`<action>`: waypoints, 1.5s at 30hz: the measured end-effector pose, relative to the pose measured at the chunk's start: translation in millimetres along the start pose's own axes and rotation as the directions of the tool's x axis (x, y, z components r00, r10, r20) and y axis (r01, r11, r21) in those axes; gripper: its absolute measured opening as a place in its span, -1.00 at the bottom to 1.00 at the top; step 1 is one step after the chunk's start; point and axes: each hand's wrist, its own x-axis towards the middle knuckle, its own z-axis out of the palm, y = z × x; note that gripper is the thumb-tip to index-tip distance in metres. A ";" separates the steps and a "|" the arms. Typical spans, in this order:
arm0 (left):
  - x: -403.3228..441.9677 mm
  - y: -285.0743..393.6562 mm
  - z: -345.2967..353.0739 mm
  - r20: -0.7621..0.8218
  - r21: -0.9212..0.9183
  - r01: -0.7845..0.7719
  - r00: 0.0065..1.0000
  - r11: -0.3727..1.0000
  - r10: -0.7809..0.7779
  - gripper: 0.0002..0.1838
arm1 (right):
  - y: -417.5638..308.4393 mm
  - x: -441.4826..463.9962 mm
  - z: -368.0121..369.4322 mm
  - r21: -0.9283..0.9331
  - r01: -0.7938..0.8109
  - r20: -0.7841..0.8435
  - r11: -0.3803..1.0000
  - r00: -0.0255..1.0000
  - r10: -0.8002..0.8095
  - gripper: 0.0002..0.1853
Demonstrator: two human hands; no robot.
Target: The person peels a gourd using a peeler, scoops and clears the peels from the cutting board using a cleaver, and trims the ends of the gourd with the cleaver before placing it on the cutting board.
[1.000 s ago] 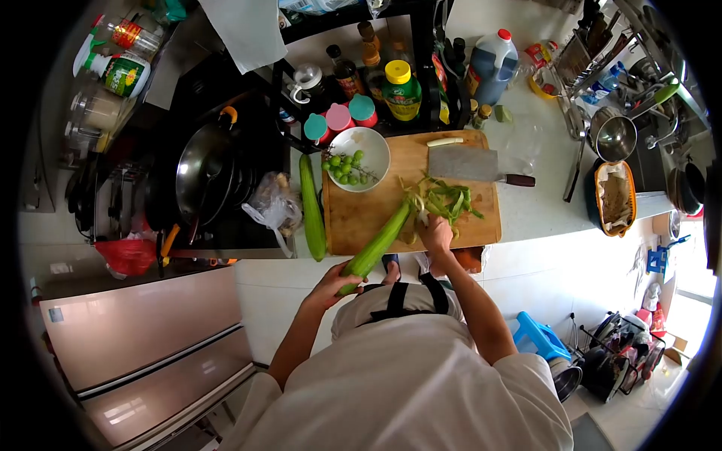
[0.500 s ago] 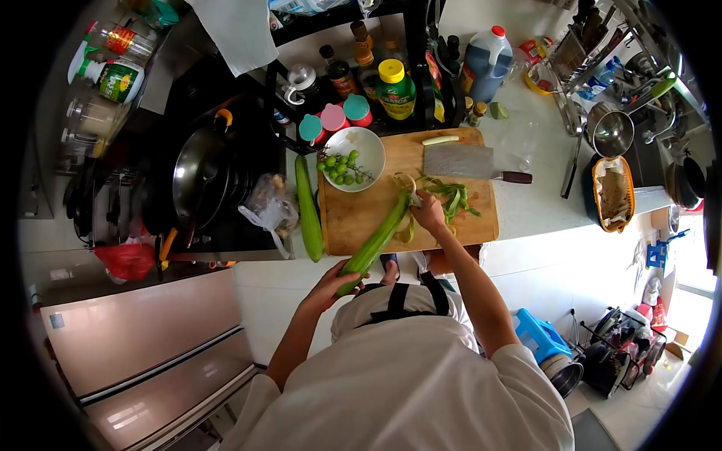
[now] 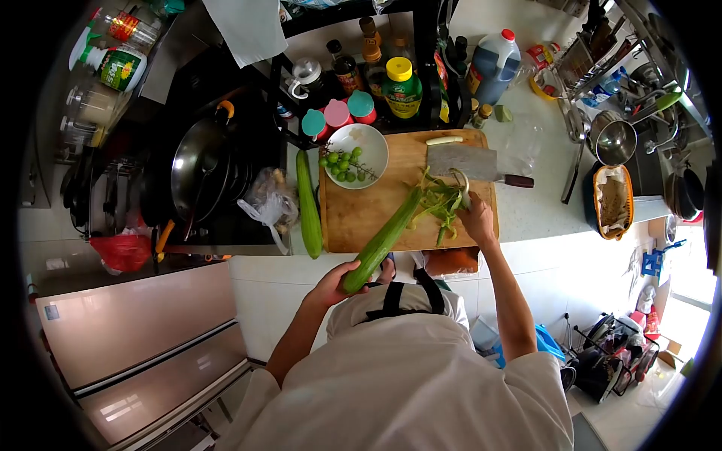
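Clock positions are taken from the centre of the cutting board [image 3: 353, 218]. Left hand [image 3: 331, 286], 7 o'clock: curled around the near end of the green gourd [image 3: 383, 242], which slants up over the board. Right hand [image 3: 477, 219], 4 o'clock: closed on a pale curved tool [image 3: 463, 182], apart from the gourd. Progress: peel strips [image 3: 442, 201] already lie beside the right hand; skin remaining on the green gourd cannot be judged at this scale. Second gourd [image 3: 309, 210], 9 o'clock: judged unpeeled.

There are two gourds [image 3: 382, 244], one cleaver [image 3: 465, 161], one cutting board [image 3: 353, 218].
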 end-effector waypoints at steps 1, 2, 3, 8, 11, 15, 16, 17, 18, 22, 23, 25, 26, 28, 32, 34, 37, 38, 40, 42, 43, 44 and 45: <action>4.8 -0.2 -1.2 0.008 0.032 -0.002 1.000 0.999 0.001 -0.51 | -12.9 -4.0 -9.7 0.030 -0.042 0.041 0.999 0.998 0.041 -0.51; 9.0 -0.6 -2.2 0.016 0.063 -0.003 1.000 0.998 0.002 -0.52 | -24.4 -8.3 -15.6 0.058 -0.086 0.083 0.995 0.993 0.081 -0.47; 9.6 0.6 2.7 0.008 0.098 -0.007 1.000 0.995 0.007 -0.53 | -30.4 -13.9 -15.4 0.091 -0.096 0.109 0.991 0.990 0.086 -0.48; 2.4 13.3 32.7 0.030 0.217 -0.056 0.998 0.975 0.051 -0.62 | -103.7 -51.3 -26.9 0.038 -0.030 0.233 0.999 0.972 0.020 -0.58; 1.2 12.9 39.7 -0.030 0.547 -0.079 0.993 0.834 0.115 -0.59 | -133.0 -79.2 -20.6 0.204 0.018 0.376 0.979 0.922 -0.096 -0.76; -6.4 19.0 65.4 -0.115 0.563 -0.067 0.981 0.824 0.159 -0.57 | -163.3 -113.7 -16.5 0.286 0.155 0.390 0.946 0.883 -0.263 -0.83; -7.1 20.2 68.3 -0.119 0.557 -0.061 0.981 0.828 0.153 -0.57 | -168.6 -117.3 -18.4 0.288 0.175 0.388 0.942 0.878 -0.282 -0.82; -7.6 20.3 70.2 -0.123 0.551 -0.055 0.982 0.832 0.146 -0.58 | -168.3 -121.0 -16.2 0.262 0.170 0.403 0.950 0.875 -0.267 -0.82; -7.9 19.9 71.6 -0.121 0.546 -0.066 0.980 0.835 0.157 -0.59 | -167.5 -123.5 -13.3 0.236 0.165 0.417 0.958 0.873 -0.253 -0.82; -7.7 17.4 72.0 -0.150 0.532 -0.060 0.975 0.844 0.163 -0.61 | -168.4 -126.7 -11.9 0.102 0.230 0.423 0.968 0.871 -0.252 -0.78; -7.1 17.2 71.8 -0.164 0.533 -0.045 0.974 0.845 0.155 -0.62 | -168.8 -126.7 -11.6 0.082 0.238 0.419 0.968 0.873 -0.250 -0.78; -5.8 16.3 70.7 -0.155 0.544 -0.063 0.973 0.836 0.174 -0.60 | -168.9 -125.9 -9.6 0.042 0.254 0.409 0.966 0.878 -0.248 -0.78; -5.1 16.2 70.1 -0.150 0.550 -0.073 0.971 0.832 0.185 -0.59 | -168.7 -125.4 -8.5 0.035 0.247 0.415 0.968 0.878 -0.239 -0.78; -5.6 16.5 68.1 -0.146 0.522 -0.079 0.973 0.849 0.181 -0.54 | -167.5 -124.4 -5.3 0.021 0.234 0.425 0.972 0.878 -0.221 -0.78; -5.7 8.4 66.8 -0.105 0.470 -0.118 0.977 0.875 0.188 -0.48 | -142.1 -108.7 8.4 -0.059 0.154 0.379 0.986 0.917 -0.120 -0.80; -9.1 12.7 71.8 -0.075 0.474 -0.114 0.983 0.873 0.169 -0.48 | -119.8 -95.9 16.9 -0.056 0.197 0.328 0.979 0.930 -0.169 -0.80; -5.9 11.1 69.3 -0.085 0.471 -0.093 0.985 0.877 0.150 -0.50 | -82.2 -72.6 34.8 -0.155 0.219 0.286 0.963 0.943 -0.168 -0.81; -4.8 11.2 66.3 -0.102 0.468 -0.087 0.983 0.879 0.152 -0.51 | -74.4 -58.3 34.7 -0.135 0.165 0.347 0.977 0.932 -0.109 -0.81; -5.5 16.7 62.3 -0.049 0.425 -0.097 0.990 0.900 0.130 -0.54 | -67.6 -36.7 31.3 -0.151 0.091 0.422 0.984 0.906 -0.019 -0.74; -6.7 20.4 60.6 -0.036 0.407 -0.095 0.992 0.909 0.120 -0.55 | -46.5 -22.8 44.6 -0.159 0.139 0.389 0.977 0.919 -0.068 -0.73; -7.7 21.9 59.9 -0.053 0.410 -0.091 0.991 0.907 0.123 -0.56 | -43.2 -15.5 50.2 -0.162 0.165 0.373 0.973 0.923 -0.095 -0.73; -8.9 23.0 59.2 -0.070 0.413 -0.086 0.990 0.907 0.125 -0.57 | -40.0 -9.4 55.2 -0.171 0.175 0.375 0.970 0.922 -0.100 -0.73; -8.7 22.3 56.6 -0.086 0.405 -0.082 0.988 0.911 0.127 -0.57 | -42.1 -3.1 55.2 -0.183 0.183 0.377 0.966 0.921 -0.103 -0.73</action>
